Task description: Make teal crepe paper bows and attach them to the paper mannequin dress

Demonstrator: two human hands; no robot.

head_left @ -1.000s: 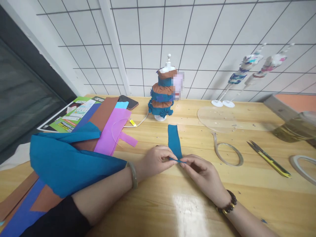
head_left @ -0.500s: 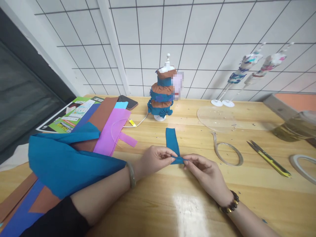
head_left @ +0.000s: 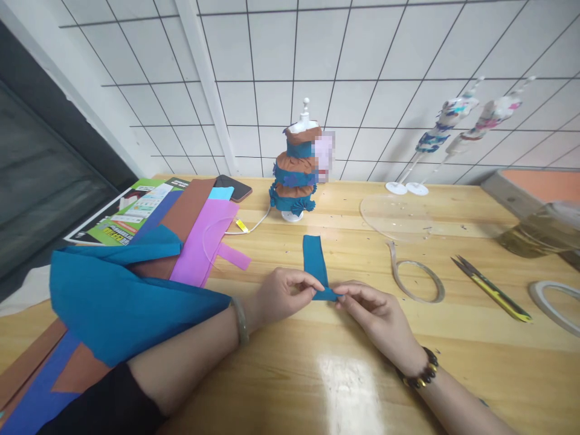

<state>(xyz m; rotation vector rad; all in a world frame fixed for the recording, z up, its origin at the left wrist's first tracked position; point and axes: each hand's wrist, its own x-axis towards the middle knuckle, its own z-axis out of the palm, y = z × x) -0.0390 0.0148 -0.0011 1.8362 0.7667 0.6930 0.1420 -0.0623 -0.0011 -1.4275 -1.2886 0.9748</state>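
A strip of teal crepe paper (head_left: 314,260) lies on the table in the middle, its near end folded over sideways. My left hand (head_left: 287,293) pinches the left part of that fold between thumb and fingers. At the fold's right end, the thumb and forefinger of my right hand (head_left: 374,314) are closed on the paper. Behind the strip stands a small white dress form (head_left: 296,166) wrapped in brown and teal tiers with pleated teal trims. A large folded teal crepe sheet (head_left: 104,296) lies beneath and beside my left forearm.
Brown, blue and pink paper sheets (head_left: 203,241) and a phone (head_left: 233,188) lie at left. On the right are a tape strip (head_left: 439,290), scissors (head_left: 493,290), a tape roll (head_left: 539,299) and a clear disc (head_left: 394,217). Two more dress forms (head_left: 435,139) stand behind.
My left fingertips have slid slightly left along the fold, so more of it shows between my hands. My right hand keeps its pinch. The view has shifted a little.
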